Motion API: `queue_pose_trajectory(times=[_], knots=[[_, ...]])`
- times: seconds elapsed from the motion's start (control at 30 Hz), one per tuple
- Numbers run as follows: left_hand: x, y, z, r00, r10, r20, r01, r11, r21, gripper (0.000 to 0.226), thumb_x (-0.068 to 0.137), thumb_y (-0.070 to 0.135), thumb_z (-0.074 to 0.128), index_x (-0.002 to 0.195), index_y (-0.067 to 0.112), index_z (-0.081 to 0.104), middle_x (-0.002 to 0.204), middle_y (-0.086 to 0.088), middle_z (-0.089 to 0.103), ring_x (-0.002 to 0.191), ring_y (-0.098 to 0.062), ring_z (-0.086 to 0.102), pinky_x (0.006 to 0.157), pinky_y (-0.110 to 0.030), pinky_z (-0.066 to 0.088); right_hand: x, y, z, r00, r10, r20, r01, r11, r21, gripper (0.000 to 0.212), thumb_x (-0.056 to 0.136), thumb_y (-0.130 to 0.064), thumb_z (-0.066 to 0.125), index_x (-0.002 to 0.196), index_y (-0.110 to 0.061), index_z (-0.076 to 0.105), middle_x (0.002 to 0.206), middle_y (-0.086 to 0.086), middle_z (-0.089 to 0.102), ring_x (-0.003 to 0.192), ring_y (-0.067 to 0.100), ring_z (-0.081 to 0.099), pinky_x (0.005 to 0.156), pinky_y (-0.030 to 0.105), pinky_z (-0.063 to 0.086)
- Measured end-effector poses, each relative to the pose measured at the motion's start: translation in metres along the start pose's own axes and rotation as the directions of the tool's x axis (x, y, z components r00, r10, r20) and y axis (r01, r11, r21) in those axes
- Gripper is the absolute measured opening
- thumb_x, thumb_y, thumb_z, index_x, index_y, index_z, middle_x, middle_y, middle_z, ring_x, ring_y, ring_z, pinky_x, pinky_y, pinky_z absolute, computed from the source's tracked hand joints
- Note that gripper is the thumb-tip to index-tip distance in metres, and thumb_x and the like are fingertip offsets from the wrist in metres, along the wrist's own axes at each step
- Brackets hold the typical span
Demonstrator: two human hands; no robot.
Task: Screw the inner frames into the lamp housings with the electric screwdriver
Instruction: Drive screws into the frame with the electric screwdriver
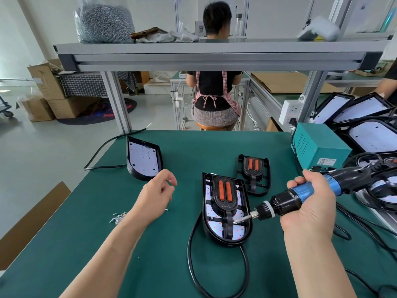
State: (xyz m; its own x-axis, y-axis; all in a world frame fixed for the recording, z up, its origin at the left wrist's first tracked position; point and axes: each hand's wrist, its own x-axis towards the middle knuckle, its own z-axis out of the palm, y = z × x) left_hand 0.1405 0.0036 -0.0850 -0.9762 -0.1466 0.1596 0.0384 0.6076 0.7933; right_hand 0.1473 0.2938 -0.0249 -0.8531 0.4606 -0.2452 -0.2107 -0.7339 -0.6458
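A black lamp housing (246, 220) lies in the middle of the green table with a black inner frame (225, 195) bearing two orange strips set inside it. My right hand (309, 203) grips the blue and black electric screwdriver (285, 201), whose bit tip touches the frame's lower right part. My left hand (153, 196) hovers over the table to the left of the housing, fingers loosely curled, holding nothing I can see. A small pile of loose screws (118, 217) lies beside my left wrist. A second inner frame (253, 172) lies behind the housing.
Another lamp housing (142, 158) with a black cable sits at the far left. A teal power box (318, 147) stands at the right, with several more housings (369, 134) stacked beyond it. Black cables loop at the front. A person sits with their back turned behind the bench.
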Motion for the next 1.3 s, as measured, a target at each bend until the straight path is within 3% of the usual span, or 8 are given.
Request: queue_pose_trajectory(times=[0.33,0.6,0.83,0.93,1.03,1.13,1.2,1.3], knots=[[0.002,0.006,0.015,0.965,-0.225,-0.133,0.163,0.916,-0.368,0.014,0.098,0.008,0.054,0.105,0.017,0.063,0.043,0.012,0.04,0.04,-0.003,0.033,0.04,-0.013,0.027,0.0,0.002,0.0,1.0,0.004,0.011,-0.004,1.0,-0.002,0.018,0.09,-0.012,0.067,0.082,-0.02,0.053,0.061,-0.008,0.057,0.052,0.009,0.057,0.054,0.018,0.051],[-0.006,0.004,0.021,0.972,-0.196,0.127,0.214,0.966,-0.146,0.039,0.1,0.004,0.039,0.126,0.031,0.053,0.065,0.015,0.044,0.048,-0.004,0.035,0.043,-0.015,0.032,0.002,0.005,-0.001,1.0,0.023,-0.007,-0.023,1.0,-0.02,0.016,0.089,-0.012,0.068,0.084,-0.02,0.055,0.061,-0.007,0.057,0.051,0.008,0.058,0.052,0.018,0.051],[-0.002,0.01,0.017,0.949,-0.264,0.171,0.254,0.964,0.077,0.017,0.091,0.007,0.062,0.09,0.02,0.073,0.042,0.013,0.049,0.044,-0.008,0.042,0.044,-0.019,0.033,0.003,0.007,0.0,0.999,0.038,-0.005,-0.039,0.999,-0.032,0.015,0.09,-0.012,0.068,0.087,-0.019,0.054,0.058,-0.008,0.057,0.049,0.008,0.056,0.054,0.017,0.051],[0.004,0.015,0.011,0.954,-0.195,0.23,0.256,0.925,-0.28,0.067,0.087,-0.01,0.064,0.141,0.026,0.05,0.101,0.006,0.074,0.096,-0.01,0.065,0.069,-0.014,0.047,0.002,0.007,0.0,0.999,0.043,-0.007,-0.043,0.999,-0.033,0.015,0.09,-0.012,0.068,0.088,-0.019,0.055,0.058,-0.008,0.057,0.049,0.008,0.057,0.054,0.017,0.051],[0.008,0.012,0.002,0.999,-0.041,0.031,0.051,0.896,-0.442,0.106,0.086,-0.01,0.068,0.158,0.048,0.016,0.144,0.046,0.03,0.13,0.028,0.028,0.088,0.007,0.032,0.002,0.008,0.0,0.999,0.042,0.001,-0.042,0.998,-0.04,0.015,0.09,-0.012,0.068,0.088,-0.019,0.055,0.057,-0.009,0.057,0.049,0.008,0.057,0.054,0.017,0.052],[0.006,0.005,-0.002,0.994,-0.009,-0.108,0.006,1.0,-0.03,0.079,0.089,0.002,0.068,0.153,0.037,0.039,0.15,0.027,0.04,0.138,0.01,0.032,0.106,-0.007,0.029,0.003,0.009,-0.001,0.999,0.042,0.001,-0.042,0.998,-0.04,0.016,0.09,-0.011,0.068,0.087,-0.02,0.054,0.058,-0.008,0.056,0.049,0.008,0.056,0.055,0.018,0.051],[0.002,-0.004,0.0,0.993,-0.094,-0.066,0.111,0.939,0.325,0.047,0.09,0.01,0.066,0.133,0.027,0.062,0.136,0.007,0.057,0.136,-0.02,0.038,0.108,-0.029,0.034,0.003,0.009,0.0,0.999,0.048,0.001,-0.047,0.998,-0.039,0.017,0.09,-0.011,0.067,0.086,-0.02,0.054,0.058,-0.008,0.056,0.05,0.008,0.056,0.055,0.019,0.051],[-0.003,-0.008,-0.002,0.976,-0.21,0.062,0.132,0.791,0.597,0.021,0.091,0.022,0.065,0.109,0.033,0.066,0.107,0.008,0.059,0.114,-0.022,0.044,0.093,-0.034,0.034,0.003,0.011,0.0,0.998,0.06,0.012,-0.059,0.997,-0.043,0.018,0.09,-0.01,0.066,0.082,-0.019,0.053,0.058,-0.008,0.055,0.05,0.008,0.055,0.053,0.018,0.05]])
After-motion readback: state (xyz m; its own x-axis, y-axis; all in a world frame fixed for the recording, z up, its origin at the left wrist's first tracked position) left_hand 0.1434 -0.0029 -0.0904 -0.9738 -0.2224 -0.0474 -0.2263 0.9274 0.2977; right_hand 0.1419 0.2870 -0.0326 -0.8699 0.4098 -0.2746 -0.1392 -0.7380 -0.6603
